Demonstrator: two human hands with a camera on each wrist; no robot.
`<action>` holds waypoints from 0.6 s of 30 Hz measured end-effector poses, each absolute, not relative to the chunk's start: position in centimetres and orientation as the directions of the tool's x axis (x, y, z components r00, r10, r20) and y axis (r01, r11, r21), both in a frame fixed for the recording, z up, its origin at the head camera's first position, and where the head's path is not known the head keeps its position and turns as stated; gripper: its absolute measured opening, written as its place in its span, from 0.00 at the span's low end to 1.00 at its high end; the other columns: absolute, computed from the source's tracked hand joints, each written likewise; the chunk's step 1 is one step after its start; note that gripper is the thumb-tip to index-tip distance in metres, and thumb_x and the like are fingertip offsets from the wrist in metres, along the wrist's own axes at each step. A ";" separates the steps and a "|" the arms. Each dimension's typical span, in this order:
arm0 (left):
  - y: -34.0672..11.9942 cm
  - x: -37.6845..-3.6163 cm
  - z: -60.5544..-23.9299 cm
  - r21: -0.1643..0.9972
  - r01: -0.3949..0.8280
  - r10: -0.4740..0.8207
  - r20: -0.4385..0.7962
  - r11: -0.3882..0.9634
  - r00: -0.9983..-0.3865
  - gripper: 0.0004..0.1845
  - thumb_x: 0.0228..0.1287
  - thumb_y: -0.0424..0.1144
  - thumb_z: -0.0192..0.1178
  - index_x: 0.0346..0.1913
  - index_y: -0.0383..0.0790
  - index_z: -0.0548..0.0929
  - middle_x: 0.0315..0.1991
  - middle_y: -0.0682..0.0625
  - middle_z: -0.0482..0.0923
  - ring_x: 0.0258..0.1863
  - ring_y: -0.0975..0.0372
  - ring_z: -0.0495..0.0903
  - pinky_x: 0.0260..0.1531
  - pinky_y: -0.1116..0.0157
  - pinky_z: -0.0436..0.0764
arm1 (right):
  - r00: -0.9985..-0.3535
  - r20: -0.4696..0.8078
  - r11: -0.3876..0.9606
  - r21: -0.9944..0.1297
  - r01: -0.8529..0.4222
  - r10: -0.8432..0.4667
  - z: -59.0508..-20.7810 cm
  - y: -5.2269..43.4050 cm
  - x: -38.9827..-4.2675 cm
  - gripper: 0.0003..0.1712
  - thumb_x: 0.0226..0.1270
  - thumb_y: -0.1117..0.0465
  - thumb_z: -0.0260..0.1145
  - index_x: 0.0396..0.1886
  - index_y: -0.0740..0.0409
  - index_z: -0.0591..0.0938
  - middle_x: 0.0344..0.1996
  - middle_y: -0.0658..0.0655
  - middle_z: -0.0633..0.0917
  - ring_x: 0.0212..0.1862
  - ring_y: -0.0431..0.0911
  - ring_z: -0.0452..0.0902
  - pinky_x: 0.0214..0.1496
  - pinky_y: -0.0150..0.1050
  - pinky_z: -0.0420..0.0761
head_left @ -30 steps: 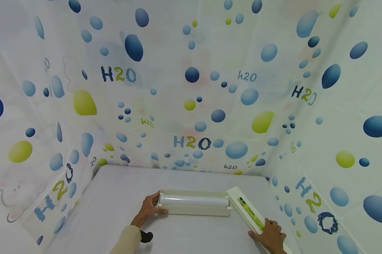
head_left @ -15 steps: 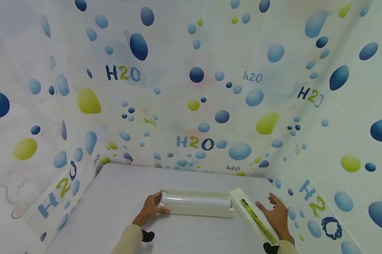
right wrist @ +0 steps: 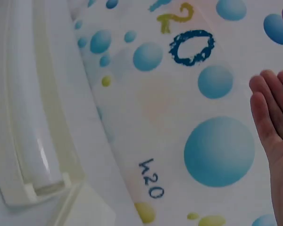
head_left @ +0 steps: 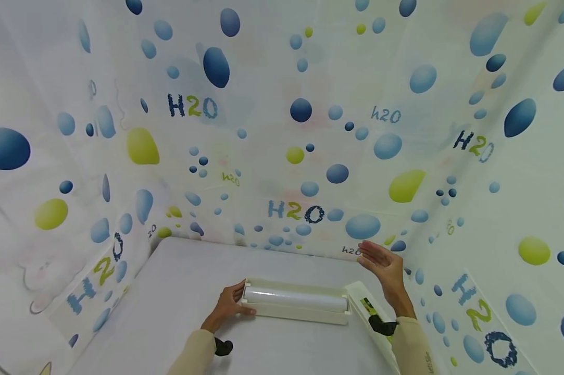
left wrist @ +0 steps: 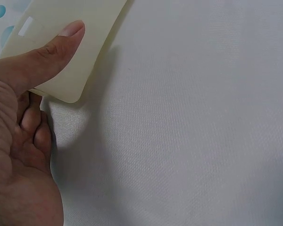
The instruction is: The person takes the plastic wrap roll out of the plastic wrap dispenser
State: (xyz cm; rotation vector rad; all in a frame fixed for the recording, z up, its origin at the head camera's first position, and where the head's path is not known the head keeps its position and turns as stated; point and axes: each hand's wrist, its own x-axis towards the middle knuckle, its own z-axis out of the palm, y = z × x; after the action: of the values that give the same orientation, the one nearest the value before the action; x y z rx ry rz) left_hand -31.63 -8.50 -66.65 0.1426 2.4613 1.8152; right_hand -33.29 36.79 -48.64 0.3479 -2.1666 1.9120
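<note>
A cream cling film dispenser box (head_left: 305, 315) lies lengthwise on the table, with a shiny roll of film (head_left: 293, 297) inside it. My left hand (head_left: 231, 304) grips the box's left end, thumb on the front wall and fingers behind; the left wrist view shows the thumb (left wrist: 61, 49) pressed on the box wall (left wrist: 96, 37). A long pale lid (head_left: 362, 297) with a green-yellow label slants off the box's right end, partly covered by my right forearm. Above it my right hand (head_left: 386, 268) is raised, holding nothing, fingers extended in the right wrist view.
White cloth covers the table (head_left: 207, 265). Pale sheets with blue and green dots and "H2O" lettering form a back wall (head_left: 263, 172) and side walls (head_left: 535, 219) close around it. Dark straps sit at both cuffs.
My right hand has let go of the lid and risen up toward the back wall. The left hand stays on the box. The head view has shifted slightly.
</note>
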 end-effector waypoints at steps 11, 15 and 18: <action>-8.3 -31.2 -65.5 0.956 0.026 0.127 -0.012 0.292 -0.992 0.60 0.45 0.32 0.90 0.80 0.23 0.65 0.79 0.27 0.66 0.77 0.31 0.71 0.79 0.37 0.71 | -0.912 0.332 0.026 -0.937 -0.348 -0.239 -48.2 33.2 -35.2 0.30 0.66 0.75 0.77 0.67 0.75 0.81 0.60 0.63 0.92 0.61 0.43 0.90 0.67 0.33 0.89; -8.3 -31.2 -65.3 0.961 0.012 0.135 -0.027 0.278 -0.990 0.59 0.46 0.27 0.88 0.81 0.23 0.64 0.79 0.28 0.67 0.78 0.32 0.72 0.80 0.38 0.71 | -0.900 0.314 0.073 -0.934 -0.350 -0.301 -49.4 32.9 -35.5 0.28 0.64 0.75 0.79 0.64 0.74 0.85 0.59 0.75 0.89 0.59 0.44 0.91 0.66 0.33 0.89; -8.4 -31.2 -65.6 0.961 0.003 0.131 -0.035 0.278 -0.991 0.59 0.45 0.27 0.88 0.81 0.23 0.64 0.79 0.28 0.68 0.77 0.33 0.73 0.80 0.39 0.72 | -0.898 0.275 0.151 -0.928 -0.342 -0.343 -50.5 32.7 -35.5 0.26 0.63 0.72 0.81 0.62 0.70 0.87 0.58 0.78 0.88 0.57 0.44 0.92 0.65 0.31 0.89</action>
State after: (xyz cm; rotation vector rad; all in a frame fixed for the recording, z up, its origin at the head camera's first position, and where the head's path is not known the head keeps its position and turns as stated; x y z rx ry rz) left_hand -31.17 -8.37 -65.58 0.1277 2.4233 1.8218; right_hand -35.48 32.71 -50.50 0.7098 -2.3836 1.9210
